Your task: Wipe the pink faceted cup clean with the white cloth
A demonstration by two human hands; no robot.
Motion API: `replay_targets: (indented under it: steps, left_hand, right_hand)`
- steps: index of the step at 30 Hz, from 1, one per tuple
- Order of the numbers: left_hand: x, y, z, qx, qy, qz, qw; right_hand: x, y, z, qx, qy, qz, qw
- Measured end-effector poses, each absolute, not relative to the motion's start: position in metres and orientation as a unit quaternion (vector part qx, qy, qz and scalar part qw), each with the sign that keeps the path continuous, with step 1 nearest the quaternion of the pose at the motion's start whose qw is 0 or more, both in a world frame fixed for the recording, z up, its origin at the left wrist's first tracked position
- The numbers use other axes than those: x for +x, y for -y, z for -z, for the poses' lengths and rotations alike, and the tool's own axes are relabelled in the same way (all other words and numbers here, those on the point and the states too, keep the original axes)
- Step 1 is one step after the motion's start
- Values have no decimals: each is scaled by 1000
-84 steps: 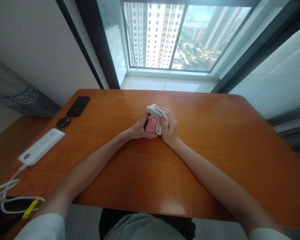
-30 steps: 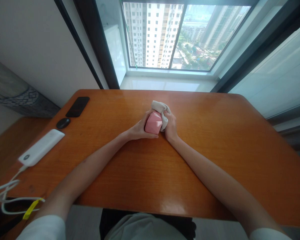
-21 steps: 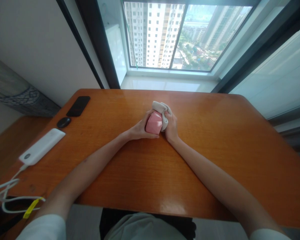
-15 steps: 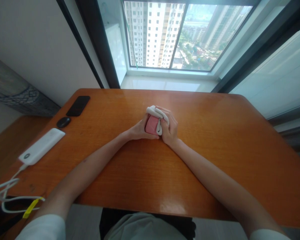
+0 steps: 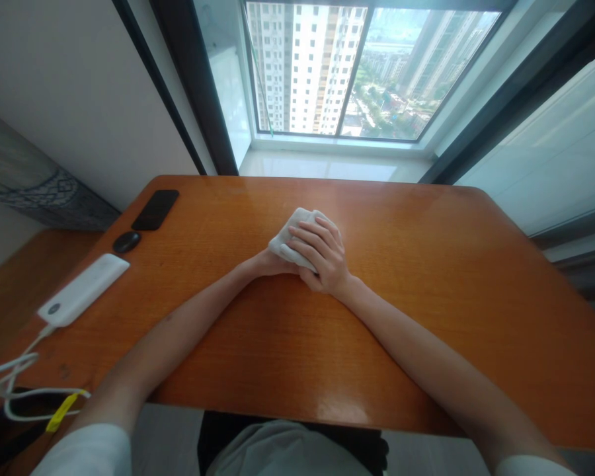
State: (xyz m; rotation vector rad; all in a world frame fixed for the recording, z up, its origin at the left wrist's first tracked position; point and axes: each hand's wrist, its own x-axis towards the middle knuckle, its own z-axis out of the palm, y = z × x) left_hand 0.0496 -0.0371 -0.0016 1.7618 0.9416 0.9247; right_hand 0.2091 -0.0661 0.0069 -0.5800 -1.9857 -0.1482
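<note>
My right hand (image 5: 323, 256) is closed over a folded white cloth (image 5: 283, 243), its fingers laid across the top of the fabric. Beneath the cloth, my left hand (image 5: 276, 266) supports from the left side; most of its fingers are covered. The pink block seen a moment ago in the left hand is hidden now, wrapped by the cloth between both palms. Both hands are together above the middle of the wooden table (image 5: 426, 284).
On the table's left side lie a black phone (image 5: 155, 210), a black mouse-like oval object (image 5: 126, 242) and a white power bank (image 5: 84, 291). A white cable (image 5: 17, 390) with a yellow tag (image 5: 60, 413) trails at the lower left. Beyond the far edge is a window (image 5: 337, 73).
My right hand has swung the cloth over the top of the pink block, which has gone from sight. The right fingers now lie across the cloth, and the left hand is more covered.
</note>
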Motion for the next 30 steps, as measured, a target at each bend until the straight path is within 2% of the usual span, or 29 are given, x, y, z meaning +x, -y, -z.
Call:
replay_targets:
  steps: [5,11,15,30]
  left_hand:
    - [33,25,8,727,-351,-357,470]
    - [19,7,17,789,-231,-319,471]
    - [22,10,10,797,-235,-329,449]
    - [24,15,11,741,-292,-341,499]
  right_hand:
    - [206,68,-5,-274,804,29,527]
    - [205,69,-4,-290,793,23,535]
    - [204,69,-9,-296,781,7,549]
    - [205,62,-14,-324,724,-77,604]
